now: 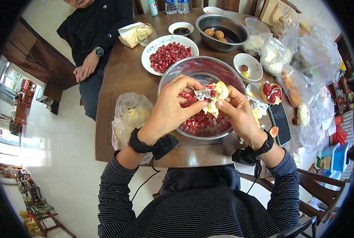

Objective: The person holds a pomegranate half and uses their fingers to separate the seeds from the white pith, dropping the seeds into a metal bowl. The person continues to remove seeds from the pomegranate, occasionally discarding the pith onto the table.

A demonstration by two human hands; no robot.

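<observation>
Over a metal bowl (206, 137) my left hand (177, 104) and my right hand (239, 114) meet at a piece of pomegranate (220, 92) with pale rind and a few red seeds. My right fingers grip its rind side; the left thumb and fingertips pinch at its inner side, by a whitish membrane. Loose red pomegranate seeds (195, 123) lie in the bowl below. Behind it, a white patterned plate (147, 61) bears a heap of seeds (169, 56). A larger opened pomegranate chunk (271, 93) rests on the table to the right of the bowl.
A plastic bag with peel (129, 119) lies at left, a phone (279, 123) at right. Behind stand a small bowl with two round items (254, 61), a dark basin with eggs (236, 41) and a sauce bowl (181, 29). Plastic bags (311, 59) crowd the right. A person (96, 38) sits back left.
</observation>
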